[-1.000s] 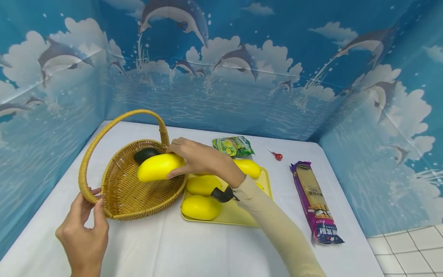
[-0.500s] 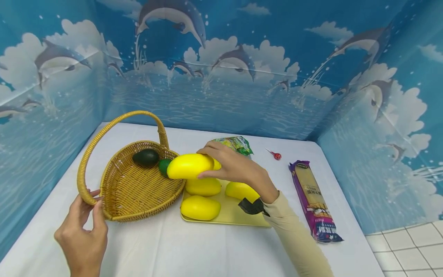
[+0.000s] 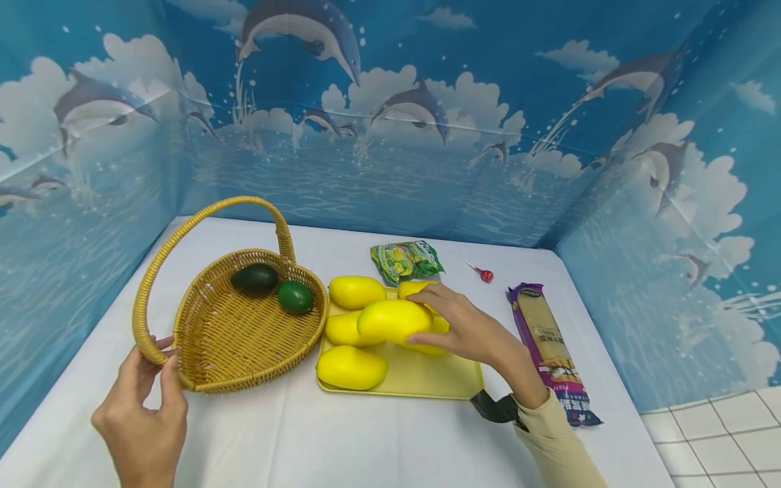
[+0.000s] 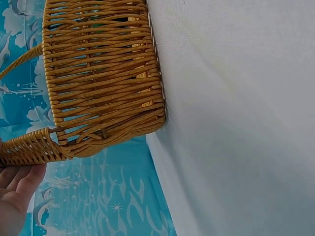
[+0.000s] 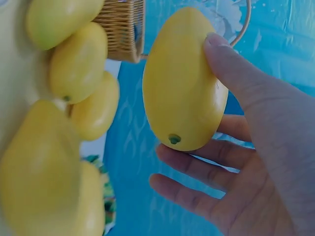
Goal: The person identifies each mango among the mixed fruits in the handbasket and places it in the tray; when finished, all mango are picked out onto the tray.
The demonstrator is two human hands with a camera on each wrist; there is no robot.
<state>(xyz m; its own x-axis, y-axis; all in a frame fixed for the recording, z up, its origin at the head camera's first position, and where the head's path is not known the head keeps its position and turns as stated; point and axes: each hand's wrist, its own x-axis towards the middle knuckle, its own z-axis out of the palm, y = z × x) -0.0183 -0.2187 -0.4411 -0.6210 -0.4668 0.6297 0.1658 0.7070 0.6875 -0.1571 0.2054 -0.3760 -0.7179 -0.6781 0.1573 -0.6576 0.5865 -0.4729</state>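
My right hand grips a yellow mango above the yellow tray. In the right wrist view the thumb lies along one side of that mango, with fingers under it. Several more mangoes lie on the tray, some partly hidden behind the held one and the hand. At the left, my left hand holds the lower end of the handle of a wicker basket. A dark avocado and a green avocado-like fruit sit inside the basket, near its back.
Behind the tray lies a green candy bag, with a red lollipop to its right. A purple pasta packet lies near the table's right side. Dolphin-printed curtains surround the white table.
My right hand has carried the mango rightward from over the basket to above the tray. The green fruit in the basket has come into full view. My left hand stays on the handle.
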